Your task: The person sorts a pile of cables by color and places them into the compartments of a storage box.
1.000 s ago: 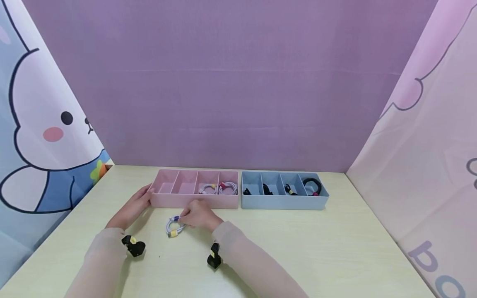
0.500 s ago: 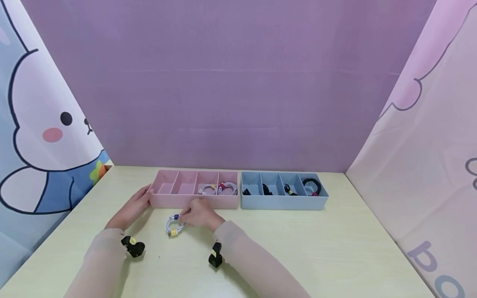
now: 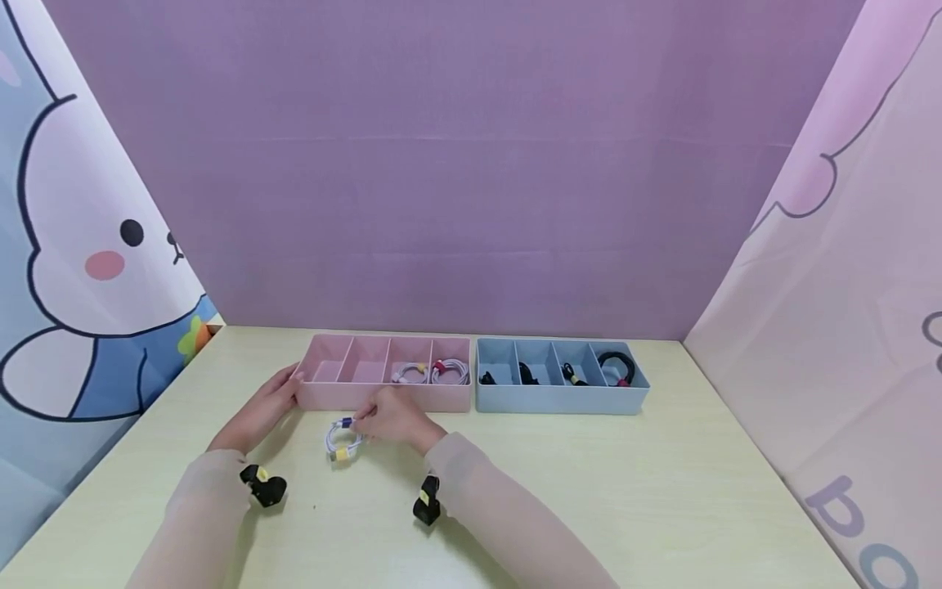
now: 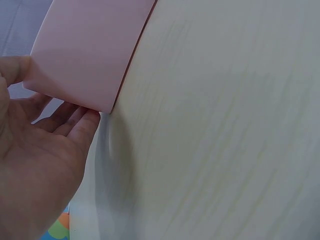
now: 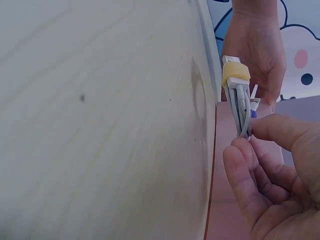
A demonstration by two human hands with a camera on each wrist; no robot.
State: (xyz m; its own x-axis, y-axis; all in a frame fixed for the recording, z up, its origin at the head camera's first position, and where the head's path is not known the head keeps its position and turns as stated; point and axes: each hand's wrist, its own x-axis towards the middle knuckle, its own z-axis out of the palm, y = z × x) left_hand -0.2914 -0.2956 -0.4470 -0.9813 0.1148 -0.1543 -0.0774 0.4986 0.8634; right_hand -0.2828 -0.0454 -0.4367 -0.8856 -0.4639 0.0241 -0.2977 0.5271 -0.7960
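My right hand (image 3: 396, 419) pinches a coiled white USB cable (image 3: 331, 442) between thumb and fingertips, in front of the pink divided box (image 3: 383, 399). In the right wrist view a yellow strap (image 5: 235, 71) binds the cable near its metal USB plug, and a bit of blue strap shows behind. My left hand (image 3: 266, 406) grips the left end of the pink box, thumb at the top corner and fingers against the end wall in the left wrist view. Coiled white cables (image 3: 450, 372) lie in the box's two right compartments; its two left ones show bare bottoms.
Right beside the pink box stands a blue divided box (image 3: 562, 401) with black cables (image 3: 616, 368) in its compartments. Both sit at the back of the pale wooden table (image 3: 706, 491), before a purple backdrop (image 3: 471, 164). Printed cloths flank the table.
My right hand has shifted slightly up toward the pink box, and the coiled cable has risen and turned a little with it. My left hand stays at the box's end.
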